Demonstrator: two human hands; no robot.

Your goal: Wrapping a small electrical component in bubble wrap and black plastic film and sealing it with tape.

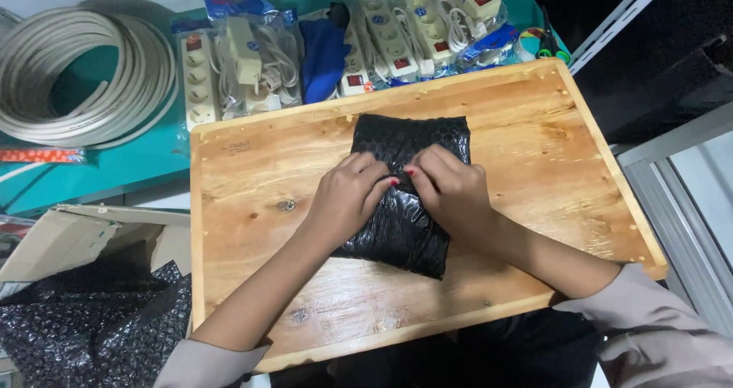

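We see a parcel wrapped in black bubble wrap [405,197] lying near the middle of a wooden board [252,205], slightly toward its far edge. Our left hand [347,197] and our right hand [452,192] both rest on top of the parcel, fingers curled and pinching the wrap where the fingertips almost meet at its centre. Beyond the board, on the teal table [145,163], lie several packaged power strips [244,67], with a coil of pale cable [84,75] to their left. At the lower left we see an open cardboard box [76,235] and, below it, a heap of more black bubble wrap [92,327].
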